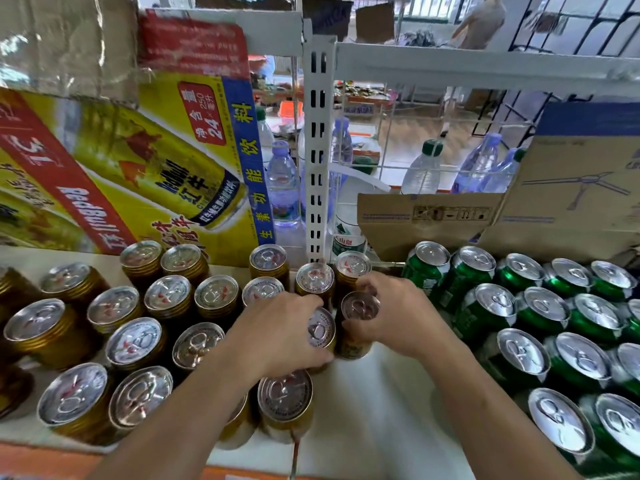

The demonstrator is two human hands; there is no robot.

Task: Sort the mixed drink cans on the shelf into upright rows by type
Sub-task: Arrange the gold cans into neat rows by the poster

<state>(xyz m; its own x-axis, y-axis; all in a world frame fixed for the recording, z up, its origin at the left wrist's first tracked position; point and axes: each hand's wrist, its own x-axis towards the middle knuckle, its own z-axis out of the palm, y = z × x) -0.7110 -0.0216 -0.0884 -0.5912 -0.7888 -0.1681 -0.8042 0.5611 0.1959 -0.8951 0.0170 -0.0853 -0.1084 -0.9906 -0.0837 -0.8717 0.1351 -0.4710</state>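
Note:
Several upright gold cans (pixel 133 342) fill the left half of the white shelf (pixel 374 410). Several upright green cans (pixel 523 355) stand in rows on the right half. My left hand (pixel 280 332) grips one gold can (pixel 322 329) at the shelf's middle, fingers curled round its side. My right hand (pixel 391 315) grips the neighbouring gold can (pixel 358 311) just to its right. Both held cans stand upright and nearly touch. Two more gold cans (pixel 315 277) stand right behind them at the white shelf post.
A large yellow and red drink carton (pixel 121 168) leans behind the gold cans. Brown cardboard boxes (pixel 571 202) stand behind the green cans. A slotted white upright post (pixel 317 161) divides the back, with water bottles (pixel 284 181) behind it. Bare shelf lies between the two groups.

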